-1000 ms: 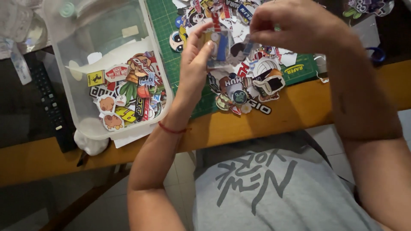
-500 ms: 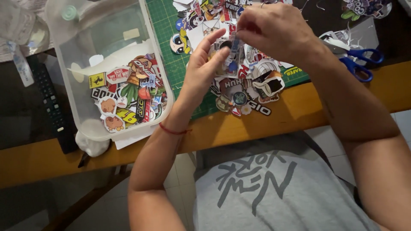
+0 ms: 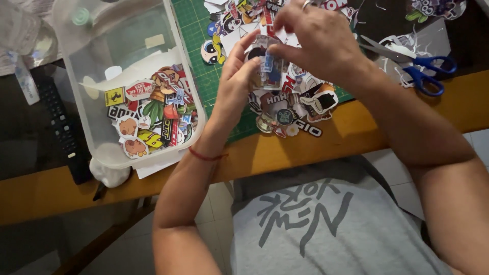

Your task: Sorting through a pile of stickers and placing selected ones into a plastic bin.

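**Head view: both hands pinch one small sticker above the pile**

The head camera looks down on a wooden desk [image 3: 356,127] edged in orange-brown. The left hand [image 3: 238,76] and the right hand [image 3: 316,43] meet over a green cutting mat [image 3: 196,30], and between them they hold a small cut-out sticker [image 3: 267,66], raised just above the heap. The left fingers close on its left edge; the right thumb and forefinger pinch its top right. A thin red bracelet [image 3: 206,155] circles the left wrist.

Under the hands lies a loose pile of stickers [image 3: 290,109], spread across the mat and spilling onto the desk's front edge. To the left stands a clear plastic tub [image 3: 97,61] with more stickers lying flat on its floor. Blue-handled scissors [image 3: 425,71] rest to the right, near paper offcuts. A black remote control [image 3: 61,127] lies beside the tub's left wall.
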